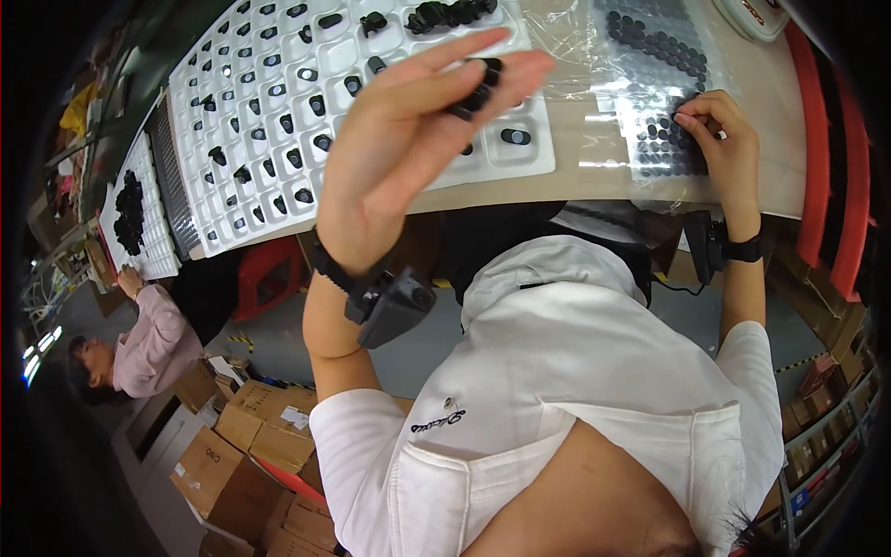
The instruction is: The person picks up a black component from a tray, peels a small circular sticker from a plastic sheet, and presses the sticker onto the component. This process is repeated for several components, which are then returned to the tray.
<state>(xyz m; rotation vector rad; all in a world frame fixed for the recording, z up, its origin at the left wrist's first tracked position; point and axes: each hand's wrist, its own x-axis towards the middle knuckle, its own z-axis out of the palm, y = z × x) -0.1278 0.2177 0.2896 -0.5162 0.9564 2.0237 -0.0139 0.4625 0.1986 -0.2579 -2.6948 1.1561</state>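
Note:
My left hand [418, 121] is raised over the near right corner of a white compartment tray [536, 165]. Between its thumb and fingers is a small black plastic part [481, 91], partly hidden by the fingers. Small black oval parts, such as this one [515, 137], lie singly in many of the tray's compartments. My right hand [729, 139] rests at the right edge of a clear sheet [640, 139] dotted with round black pads. Its thumb and forefinger are pinched together on one round black pad there.
A heap of black parts [452, 14] sits at the tray's far side. A second sheet of round pads [654, 42] lies farther back, near a white container [756, 17]. Red bars [817, 148] stand at right. Another person [153, 334] works at left, near cardboard boxes [218, 473].

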